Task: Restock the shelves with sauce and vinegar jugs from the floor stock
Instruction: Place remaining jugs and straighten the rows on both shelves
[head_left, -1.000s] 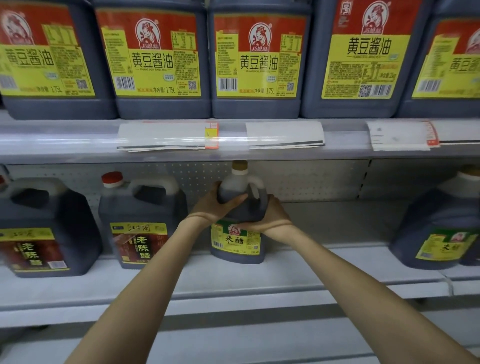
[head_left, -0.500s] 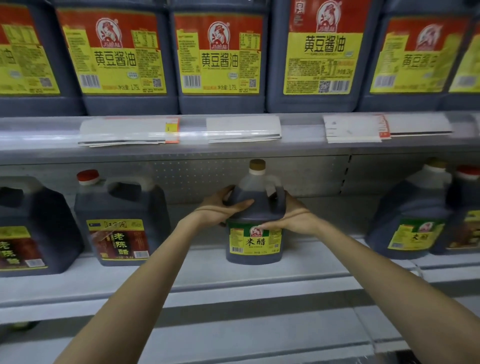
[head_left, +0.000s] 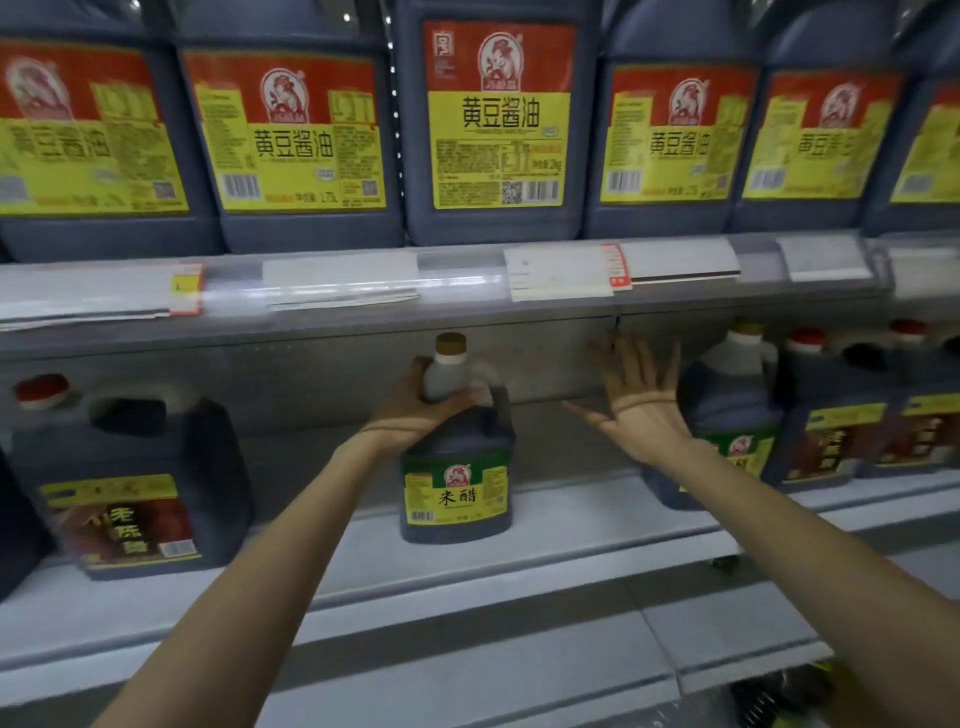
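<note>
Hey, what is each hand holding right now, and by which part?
The left hand grips the green-labelled vinegar jug by its neck and shoulder. The right hand is spread open to the jug's right, holding nothing.

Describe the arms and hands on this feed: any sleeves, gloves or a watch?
The left forearm and right forearm are bare, no sleeves in view. The left hand and right hand wear no gloves and no watch shows. A dark line crosses each near the wrist; band or crease, I cannot tell.
</note>
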